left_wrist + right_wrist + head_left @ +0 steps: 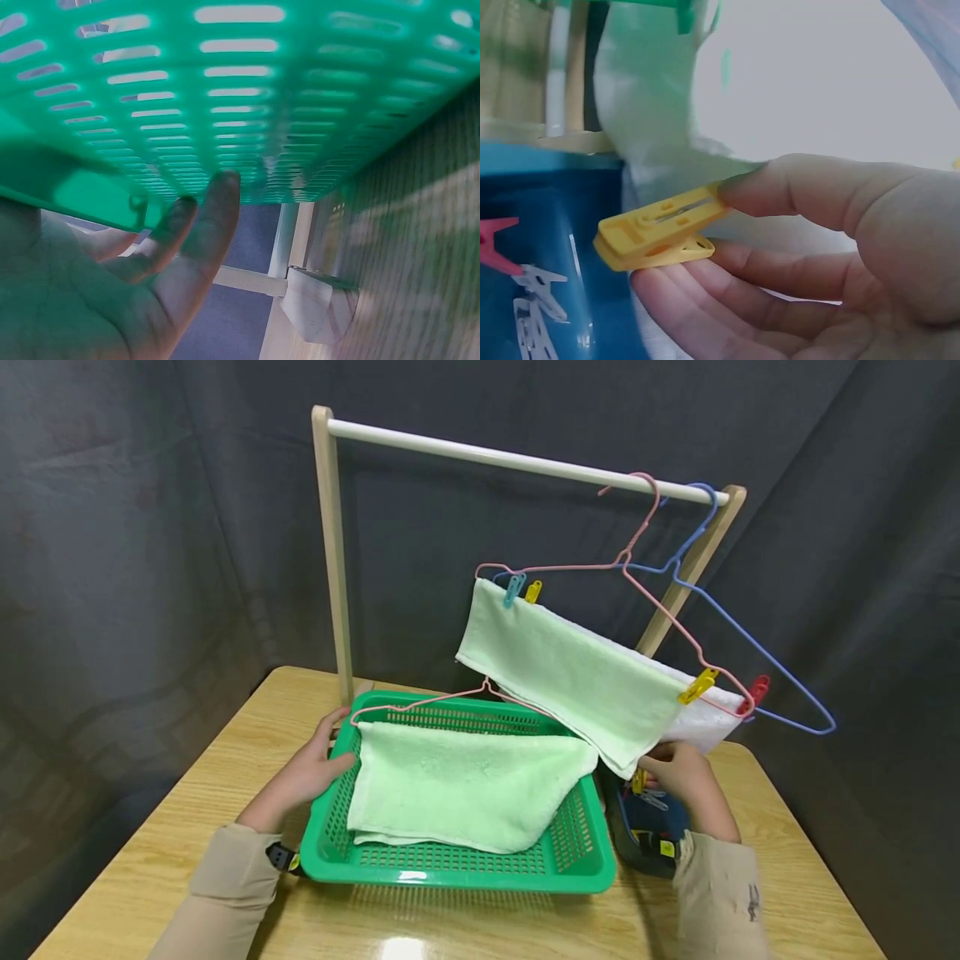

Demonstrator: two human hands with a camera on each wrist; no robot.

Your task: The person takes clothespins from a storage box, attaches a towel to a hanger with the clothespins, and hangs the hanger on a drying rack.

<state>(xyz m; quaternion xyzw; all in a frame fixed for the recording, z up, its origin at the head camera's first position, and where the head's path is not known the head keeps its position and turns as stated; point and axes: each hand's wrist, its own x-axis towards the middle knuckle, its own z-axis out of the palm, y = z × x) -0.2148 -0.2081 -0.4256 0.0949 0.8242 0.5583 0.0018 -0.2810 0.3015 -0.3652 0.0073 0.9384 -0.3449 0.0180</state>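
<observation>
the right hand has thumb and fingers bent in a pinch on a yellow clip, just beside the box, which stands close to the right edge of the basket; a red clip and white clips lie in the box.

the left hand is at the basket's left edge, toward its far corner, thumb at the rim, the other fingers fairly straight and a little spread along the outer wall.

inside the basket a green towel lies folded over a pink hanger, near the far edge, its right corner reaching the right rim.

on the rod of the rack, at the far edge of the worktop, a second pink hanger carries another green towel, clipped near both ends. behind it hang a blue hanger and a white towel.
</observation>
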